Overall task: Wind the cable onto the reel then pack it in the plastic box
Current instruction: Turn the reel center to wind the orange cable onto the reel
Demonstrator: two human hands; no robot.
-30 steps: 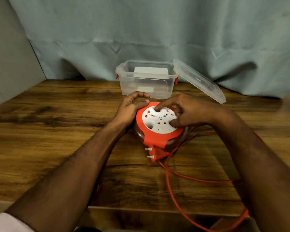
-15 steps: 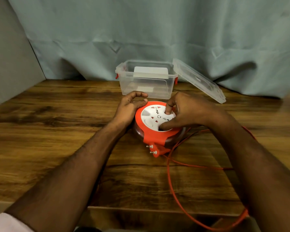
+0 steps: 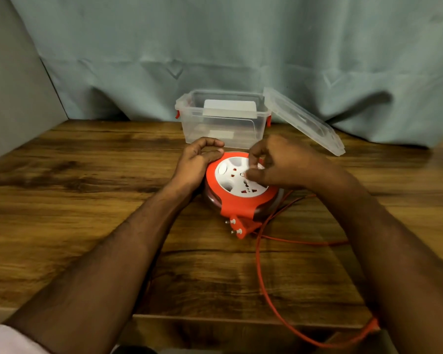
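A round orange reel (image 3: 237,201) with a white socket face (image 3: 237,178) lies flat on the wooden table (image 3: 87,213). My left hand (image 3: 196,162) cups its left rim. My right hand (image 3: 279,162) rests fingertips on the white face, thumb and finger pressed into its recesses. An orange plug (image 3: 239,229) with two pins sticks out at the reel's near side. The orange cable (image 3: 260,267) loops loose over the table and off the front edge. A clear plastic box (image 3: 223,118) stands open behind the reel.
The box's clear lid (image 3: 304,121) leans against its right side. A white card lies inside the box. A blue-grey curtain (image 3: 241,47) hangs along the back edge of the table. A grey wall (image 3: 10,85) bounds the left.
My right hand has turned the white face round on the reel. The loose cable loop has drawn in toward the reel. My left hand has stayed on the rim.
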